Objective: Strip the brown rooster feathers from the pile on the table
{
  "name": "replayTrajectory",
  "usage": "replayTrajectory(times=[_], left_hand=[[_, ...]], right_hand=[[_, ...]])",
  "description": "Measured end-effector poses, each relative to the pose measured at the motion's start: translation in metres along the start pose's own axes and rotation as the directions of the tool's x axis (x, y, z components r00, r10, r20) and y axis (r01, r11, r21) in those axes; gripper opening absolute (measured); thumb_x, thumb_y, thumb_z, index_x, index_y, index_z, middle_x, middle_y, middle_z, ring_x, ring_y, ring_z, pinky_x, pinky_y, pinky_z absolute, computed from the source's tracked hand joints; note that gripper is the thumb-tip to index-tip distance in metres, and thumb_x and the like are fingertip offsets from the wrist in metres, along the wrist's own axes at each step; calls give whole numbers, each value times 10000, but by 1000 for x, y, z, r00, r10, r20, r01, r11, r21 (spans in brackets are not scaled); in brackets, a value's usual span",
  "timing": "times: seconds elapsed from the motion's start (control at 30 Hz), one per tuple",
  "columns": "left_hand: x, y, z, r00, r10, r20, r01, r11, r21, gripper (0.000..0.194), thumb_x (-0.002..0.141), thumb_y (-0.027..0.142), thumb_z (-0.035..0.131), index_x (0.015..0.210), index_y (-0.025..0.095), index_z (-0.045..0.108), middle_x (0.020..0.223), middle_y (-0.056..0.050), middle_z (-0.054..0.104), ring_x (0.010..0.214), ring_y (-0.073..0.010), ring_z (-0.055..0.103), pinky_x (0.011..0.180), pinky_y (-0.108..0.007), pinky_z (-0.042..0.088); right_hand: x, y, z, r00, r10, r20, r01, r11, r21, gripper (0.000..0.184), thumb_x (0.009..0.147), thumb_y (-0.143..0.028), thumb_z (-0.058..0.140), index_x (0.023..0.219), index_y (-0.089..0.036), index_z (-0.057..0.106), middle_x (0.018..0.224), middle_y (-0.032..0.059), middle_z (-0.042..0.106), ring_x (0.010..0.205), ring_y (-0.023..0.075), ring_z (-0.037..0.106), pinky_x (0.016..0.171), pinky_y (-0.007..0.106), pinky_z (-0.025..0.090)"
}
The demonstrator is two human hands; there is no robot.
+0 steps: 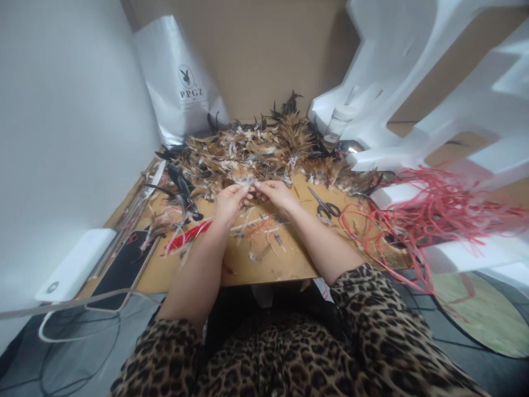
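Note:
Both hands meet over the middle of the table, fingers pinched around a small tuft of light brown and white feathers (243, 174). My left hand (231, 202) grips the tuft's base from the left. From the right, my right hand (276, 194) pinches at the same base, its fingertips almost touching the left ones. Just behind them spreads a large heap of brown feathers (235, 144). A fuller brown feather bunch (295, 138) stands up at the heap's right side. Black feathers (182, 184) lie left of my hands.
Black-handled scissors (328, 208) lie right of my hands. Pink-red strips (438, 212) tangle at the right over white foam-like pieces. A red bundle (188, 238), a phone (119, 273) and a white box (76, 264) are at left. Behind stand a silver bag (176, 71) and a clear bottle (336, 125).

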State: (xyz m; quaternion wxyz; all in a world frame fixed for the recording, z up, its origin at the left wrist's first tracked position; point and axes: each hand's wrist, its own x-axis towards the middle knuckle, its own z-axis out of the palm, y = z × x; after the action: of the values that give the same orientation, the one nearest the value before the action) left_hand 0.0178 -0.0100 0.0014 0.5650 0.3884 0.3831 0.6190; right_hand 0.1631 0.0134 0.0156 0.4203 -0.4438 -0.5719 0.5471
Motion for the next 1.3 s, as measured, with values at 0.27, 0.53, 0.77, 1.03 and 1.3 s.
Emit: replayTrajectory(times=[0.27, 0.53, 0.77, 1.03, 1.3], left_hand=[[-5, -1, 5, 995, -53, 89, 48, 997, 62, 197, 625, 237, 740, 724, 88, 658, 706, -66, 689, 557, -78, 609, 488, -154, 428], [0, 0, -2, 975, -223, -7, 219, 965, -144, 56, 713, 119, 659, 755, 98, 628, 745, -68, 702, 604, -89, 645, 473, -135, 436], [-3, 0, 0, 961, -272, 42, 274, 959, -72, 86, 726, 134, 656, 796, 83, 645, 732, -71, 701, 553, -67, 623, 447, -118, 417], [-3, -3, -1, 961, -269, 69, 270, 963, -6, 166, 669, 179, 717, 782, 76, 652, 711, -69, 689, 520, -51, 594, 446, -116, 415], [-3, 4, 0, 964, -262, 42, 266, 955, -129, 54, 732, 92, 630, 691, 88, 595, 632, -24, 623, 475, -14, 517, 437, -92, 385]], right_hand=[[7, 12, 6, 992, 109, 66, -126, 907, 402, 343, 495, -385, 780, 636, -148, 575, 529, -33, 577, 469, 57, 480, 452, 179, 319], [7, 5, 3, 996, 83, -33, -61, 907, 418, 319, 495, -357, 778, 645, -143, 596, 533, -36, 571, 478, 47, 475, 455, 167, 313], [6, 8, 3, 999, 6, -32, 3, 956, 294, 317, 541, -396, 751, 605, -151, 561, 516, -54, 537, 467, 44, 422, 488, 190, 304], [2, 7, 5, 999, -19, -27, 24, 976, 218, 296, 550, -383, 746, 610, -147, 578, 552, -47, 561, 508, 52, 447, 535, 194, 338], [4, 6, 4, 998, 36, -57, -17, 957, 291, 350, 581, -489, 714, 661, -160, 626, 625, -10, 608, 519, 54, 468, 482, 176, 331]])
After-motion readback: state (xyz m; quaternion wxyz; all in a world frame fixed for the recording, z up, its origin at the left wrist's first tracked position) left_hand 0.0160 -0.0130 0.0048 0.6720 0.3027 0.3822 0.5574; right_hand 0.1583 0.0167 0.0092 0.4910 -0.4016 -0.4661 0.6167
